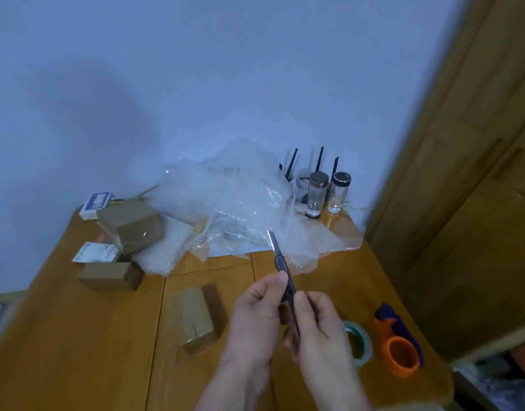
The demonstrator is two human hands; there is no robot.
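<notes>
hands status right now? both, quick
Left hand: pinches the utility knife, blade out.
Right hand: grips the same utility knife lower down.

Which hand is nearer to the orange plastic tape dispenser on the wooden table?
Right. The right hand, gripping the slim grey utility knife, is left of the orange plastic tape dispenser; the left hand holds the knife farther left.

utility knife handle: hidden behind fingers | white box print: blurred

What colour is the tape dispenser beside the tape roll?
The tape dispenser is orange with a dark blue top part; the head view shows it.
</notes>
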